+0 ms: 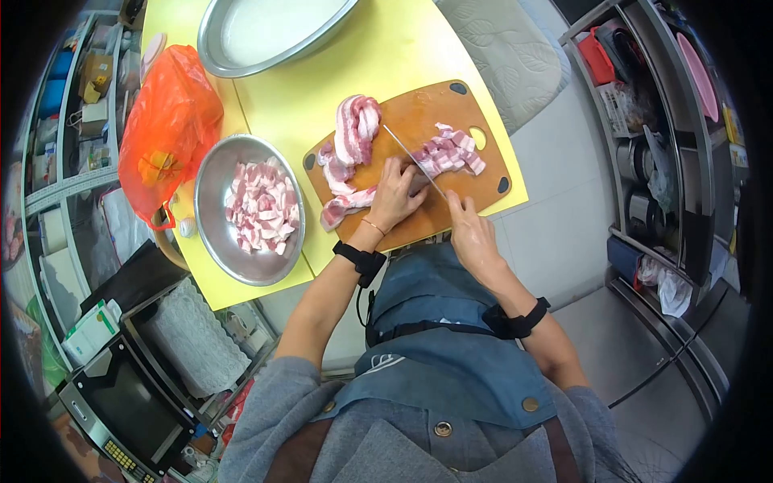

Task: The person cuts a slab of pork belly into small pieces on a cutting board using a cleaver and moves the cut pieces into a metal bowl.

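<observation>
My right hand (473,235) grips a kitchen knife (407,151), its blade slanting across the wooden-coloured cutting board (427,217). My left hand (392,196) has its fingers curled and pressed on a strip of pork (418,182), close beside the blade. Most of that strip is hidden under my fingers. Cut pork pieces (452,151) lie in a group on the board, right of the blade. Uncut pork belly strips (357,133) are piled on the board's left side, and another pork strip (345,208) lies by my left wrist.
A metal bowl (211,241) of cut pork pieces stands left of the board on the yellow table (403,40). Behind it are an orange plastic bag (173,105) and a larger metal basin (211,60). A cushioned seat (499,56) is beyond the table's right edge.
</observation>
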Demonstrator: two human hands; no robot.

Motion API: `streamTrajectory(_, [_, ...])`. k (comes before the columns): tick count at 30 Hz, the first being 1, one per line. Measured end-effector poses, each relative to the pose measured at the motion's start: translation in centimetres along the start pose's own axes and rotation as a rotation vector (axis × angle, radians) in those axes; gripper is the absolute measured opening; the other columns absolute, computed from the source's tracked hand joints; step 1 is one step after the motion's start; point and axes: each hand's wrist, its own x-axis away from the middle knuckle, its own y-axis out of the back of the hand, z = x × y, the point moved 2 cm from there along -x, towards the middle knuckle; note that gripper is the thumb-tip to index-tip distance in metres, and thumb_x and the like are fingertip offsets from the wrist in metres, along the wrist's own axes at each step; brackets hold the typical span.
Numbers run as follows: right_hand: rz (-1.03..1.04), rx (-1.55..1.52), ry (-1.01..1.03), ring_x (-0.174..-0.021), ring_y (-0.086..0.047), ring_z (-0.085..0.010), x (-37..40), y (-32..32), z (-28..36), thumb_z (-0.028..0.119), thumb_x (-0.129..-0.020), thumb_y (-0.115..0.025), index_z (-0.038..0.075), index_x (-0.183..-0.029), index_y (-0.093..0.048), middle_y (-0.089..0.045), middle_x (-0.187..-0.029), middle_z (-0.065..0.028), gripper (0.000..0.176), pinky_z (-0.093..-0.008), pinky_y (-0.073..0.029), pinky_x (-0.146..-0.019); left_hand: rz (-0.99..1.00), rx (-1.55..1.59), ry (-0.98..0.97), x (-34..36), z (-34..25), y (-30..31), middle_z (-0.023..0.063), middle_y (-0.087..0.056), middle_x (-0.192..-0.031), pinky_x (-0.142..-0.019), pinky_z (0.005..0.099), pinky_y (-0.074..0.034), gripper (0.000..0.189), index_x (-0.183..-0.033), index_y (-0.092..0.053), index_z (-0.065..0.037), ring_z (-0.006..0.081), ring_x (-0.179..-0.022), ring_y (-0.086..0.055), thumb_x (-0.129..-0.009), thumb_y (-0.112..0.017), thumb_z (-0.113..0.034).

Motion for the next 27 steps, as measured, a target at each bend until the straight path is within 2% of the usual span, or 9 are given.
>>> streamTrajectory(3, [0.004,0.009,-0.009,-0.068,-0.061,-0.0424,0.0,-0.3,-0.1,-0.001,-0.079,-0.05,0.005,-0.129,-0.04,-0.052,-0.095,-0.0234,0.052,-0.0501,-0.049,-0.061,-0.015,0.043,-0.069,0.0,0.3,-0.3,0.0183,-0.051,-0.106,-0.089,0.0409,-0.043,0.036,-0.095,-0.053,0.003,0.0362,-0.102,-0.05,-0.066,-0.071,-0.01])
streamTrajectory(11, [0.074,-0.024,-0.037,-0.069,-0.06,-0.0449,2.9,0.8,-1.0,-0.003,-0.079,-0.049,0.002,-0.128,-0.039,-0.051,-0.097,-0.0256,0.051,-0.0502,-0.049,-0.062,-0.022,0.092,-0.041,-0.3,1.3,-1.0,0.0158,-0.053,-0.105,-0.087,0.0395,-0.045,0.037,-0.096,-0.055,0.002,0.0347,-0.1,-0.051,-0.065,-0.07,-0.009])
streamTrajectory(14, [0.067,-0.045,-0.024,-0.07,-0.06,-0.0454,1.9,0.7,-0.5,-0.004,-0.078,-0.049,0.001,-0.128,-0.039,-0.051,-0.096,-0.0267,0.051,-0.0507,-0.049,-0.062,-0.011,0.13,-0.035,-0.1,1.1,-1.2,0.0154,-0.054,-0.104,-0.086,0.0394,-0.045,0.036,-0.096,-0.055,0.002,0.0344,-0.099,-0.051,-0.065,-0.07,-0.009])
streamTrajectory(17, [0.026,-0.005,0.022,-0.071,-0.06,-0.0455,-2.4,-0.6,0.5,-0.005,-0.078,-0.048,0.002,-0.128,-0.038,-0.051,-0.095,-0.0276,0.052,-0.051,-0.049,-0.062,0.004,0.148,-0.031,-0.4,1.1,-1.2,0.0153,-0.054,-0.104,-0.086,0.0396,-0.045,0.036,-0.095,-0.055,0.002,0.034,-0.099,-0.051,-0.065,-0.07,-0.009])
streamTrajectory(20, [0.071,-0.018,-0.006,-0.072,-0.06,-0.046,-2.6,-0.1,0.7,-0.007,-0.077,-0.048,0.002,-0.129,-0.038,-0.051,-0.096,-0.0285,0.053,-0.0515,-0.049,-0.064,0.015,0.132,-0.014,0.0,0.8,-1.2,0.0149,-0.054,-0.103,-0.086,0.0399,-0.045,0.035,-0.094,-0.055,0.002,0.0338,-0.099,-0.051,-0.065,-0.07,-0.009])
streamTrajectory(24, [0.174,-0.101,-0.089,-0.074,-0.06,-0.0469,2.3,1.0,-0.9,-0.008,-0.077,-0.047,0.002,-0.128,-0.037,-0.051,-0.097,-0.0294,0.053,-0.0522,-0.049,-0.066,0.039,0.16,-0.004,0.2,0.7,-1.3,0.0147,-0.054,-0.103,-0.086,0.0401,-0.045,0.032,-0.093,-0.054,0.002,0.0343,-0.1,-0.05,-0.067,-0.07,-0.008])
streamTrajectory(27, [0.178,-0.126,-0.092,-0.076,-0.058,-0.048,2.1,1.1,-1.2,-0.007,-0.078,-0.046,0.0,-0.128,-0.037,-0.052,-0.098,-0.03,0.051,-0.0526,-0.047,-0.067,0.007,0.155,-0.027,0.2,0.8,-1.5,0.0149,-0.053,-0.103,-0.087,0.04,-0.045,0.031,-0.093,-0.055,0.001,0.0344,-0.101,-0.05,-0.067,-0.069,-0.008])
